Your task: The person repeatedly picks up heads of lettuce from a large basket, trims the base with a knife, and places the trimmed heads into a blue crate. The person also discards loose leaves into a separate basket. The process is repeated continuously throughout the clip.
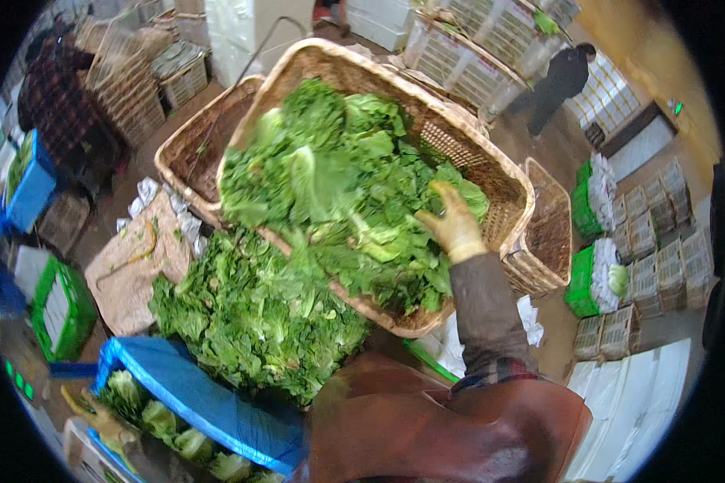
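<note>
My right hand (457,224), in a yellowish glove, is over the right side of a large woven plastic basket (393,69). Its thumb and fingers are spread against loose green leaves (338,175) heaped in that basket, with nothing visibly gripped. My left hand (106,422), gloved and blurred, is at the lower left beside a blue-lined crate (187,377). Whether it holds anything cannot be made out. Lettuce heads (160,419) sit in the crate in rows. Between crate and basket lies a big pile of trimmed leaves (266,314).
A hooked tool (151,238) lies on a beige sack (139,265) at left. Other baskets (187,145) flank the large one. Green crates (586,278) and stacked crates (664,271) stand right. One person (66,102) is at upper left, another (559,84) at upper right.
</note>
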Action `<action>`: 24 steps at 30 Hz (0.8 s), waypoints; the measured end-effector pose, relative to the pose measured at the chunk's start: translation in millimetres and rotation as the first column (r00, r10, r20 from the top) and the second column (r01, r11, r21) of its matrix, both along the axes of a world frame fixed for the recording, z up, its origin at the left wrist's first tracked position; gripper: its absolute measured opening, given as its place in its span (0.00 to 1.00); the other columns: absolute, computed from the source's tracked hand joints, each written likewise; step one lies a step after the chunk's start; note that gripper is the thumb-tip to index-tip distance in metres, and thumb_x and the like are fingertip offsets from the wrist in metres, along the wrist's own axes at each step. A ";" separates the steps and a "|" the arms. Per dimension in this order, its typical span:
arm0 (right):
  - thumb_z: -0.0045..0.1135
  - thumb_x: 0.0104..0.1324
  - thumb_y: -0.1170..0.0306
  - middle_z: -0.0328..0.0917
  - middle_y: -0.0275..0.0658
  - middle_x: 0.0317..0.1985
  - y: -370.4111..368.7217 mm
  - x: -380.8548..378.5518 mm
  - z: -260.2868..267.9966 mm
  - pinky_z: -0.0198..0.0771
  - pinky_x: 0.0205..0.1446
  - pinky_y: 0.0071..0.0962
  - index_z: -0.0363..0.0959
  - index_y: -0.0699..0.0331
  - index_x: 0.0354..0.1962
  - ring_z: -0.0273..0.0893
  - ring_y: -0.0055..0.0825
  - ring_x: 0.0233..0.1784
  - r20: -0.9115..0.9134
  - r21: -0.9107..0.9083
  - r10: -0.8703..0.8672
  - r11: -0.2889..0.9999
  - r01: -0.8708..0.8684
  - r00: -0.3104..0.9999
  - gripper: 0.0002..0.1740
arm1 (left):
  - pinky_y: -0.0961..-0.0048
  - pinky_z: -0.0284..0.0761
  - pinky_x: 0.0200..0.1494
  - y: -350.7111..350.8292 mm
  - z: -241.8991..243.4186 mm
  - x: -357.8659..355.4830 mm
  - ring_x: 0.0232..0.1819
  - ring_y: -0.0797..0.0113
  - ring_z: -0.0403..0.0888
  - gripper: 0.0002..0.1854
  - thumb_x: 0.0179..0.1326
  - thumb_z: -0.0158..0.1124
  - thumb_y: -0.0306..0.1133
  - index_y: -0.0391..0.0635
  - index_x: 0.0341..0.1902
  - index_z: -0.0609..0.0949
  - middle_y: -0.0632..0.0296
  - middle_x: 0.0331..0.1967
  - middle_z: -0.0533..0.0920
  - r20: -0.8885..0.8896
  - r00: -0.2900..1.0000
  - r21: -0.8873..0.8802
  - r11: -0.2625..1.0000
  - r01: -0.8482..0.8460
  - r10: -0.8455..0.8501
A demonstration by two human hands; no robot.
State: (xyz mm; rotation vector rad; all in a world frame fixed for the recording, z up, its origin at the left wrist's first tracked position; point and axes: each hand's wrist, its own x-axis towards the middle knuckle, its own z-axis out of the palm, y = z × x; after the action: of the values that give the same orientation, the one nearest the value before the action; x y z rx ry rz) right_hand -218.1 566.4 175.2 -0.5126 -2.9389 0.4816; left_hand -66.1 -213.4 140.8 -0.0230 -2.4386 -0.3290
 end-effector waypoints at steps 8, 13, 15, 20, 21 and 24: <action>0.61 0.69 0.49 0.81 0.50 0.52 -21.6 93.0 -55.6 0.74 0.58 0.36 0.68 0.62 0.65 0.79 0.41 0.56 -0.391 -0.561 0.236 0.705 -0.434 0.889 0.35 | 0.57 0.58 0.76 618.4 36.5 -283.1 0.75 0.49 0.63 0.31 0.61 0.71 0.35 0.46 0.69 0.74 0.46 0.74 0.65 0.261 0.069 0.617 0.221 0.755 -0.963; 0.57 0.70 0.44 0.79 0.46 0.55 -24.6 117.3 -81.6 0.75 0.47 0.29 0.64 0.64 0.68 0.78 0.25 0.47 0.174 -0.944 -0.054 0.275 0.182 0.983 0.41 | 0.57 0.62 0.74 819.4 -143.8 -279.4 0.72 0.49 0.66 0.51 0.49 0.81 0.47 0.41 0.73 0.65 0.45 0.70 0.69 0.521 0.240 0.686 0.569 0.453 -0.819; 0.58 0.71 0.47 0.81 0.41 0.51 -14.5 123.5 -56.0 0.71 0.37 0.24 0.64 0.63 0.68 0.75 0.18 0.36 0.206 -0.976 -0.101 -0.089 0.197 0.973 0.38 | 0.62 0.75 0.65 802.2 -132.8 -267.3 0.59 0.57 0.79 0.41 0.49 0.82 0.37 0.41 0.65 0.72 0.51 0.58 0.81 0.039 0.134 0.979 0.064 0.192 -0.990; 0.67 0.66 0.63 0.68 0.44 0.65 37.1 56.0 -10.4 0.72 0.44 0.27 0.54 0.64 0.73 0.70 0.22 0.41 -0.459 -0.747 -0.174 0.607 -0.273 0.871 0.44 | 0.59 0.78 0.64 679.2 -38.2 -297.1 0.62 0.56 0.77 0.32 0.68 0.63 0.39 0.42 0.72 0.67 0.53 0.66 0.74 -0.512 0.150 0.818 -0.533 -0.218 -0.846; 0.70 0.63 0.58 0.61 0.48 0.70 39.6 28.0 -7.0 0.72 0.52 0.30 0.50 0.66 0.74 0.70 0.28 0.52 -0.442 -0.762 -0.171 0.590 -0.268 0.880 0.50 | 0.62 0.78 0.63 671.8 -10.7 -293.4 0.62 0.58 0.76 0.29 0.72 0.58 0.40 0.42 0.72 0.67 0.54 0.67 0.72 -0.534 0.218 0.734 -0.576 -0.360 -0.817; 0.76 0.56 0.48 0.61 0.51 0.72 21.5 -29.6 0.0 0.63 0.72 0.35 0.53 0.67 0.73 0.63 0.38 0.72 -0.403 -0.915 -0.047 0.025 -0.402 0.914 0.58 | 0.61 0.75 0.65 589.2 22.3 -268.1 0.65 0.57 0.73 0.31 0.74 0.53 0.46 0.44 0.74 0.64 0.53 0.70 0.69 -0.377 0.233 0.919 -0.394 -0.030 -0.896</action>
State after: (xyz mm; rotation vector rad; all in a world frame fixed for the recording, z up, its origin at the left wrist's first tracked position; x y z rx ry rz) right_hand -247.7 587.8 175.1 -0.0282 -1.7488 2.4544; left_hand -334.2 375.9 163.2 -0.8087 -1.5962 -3.1644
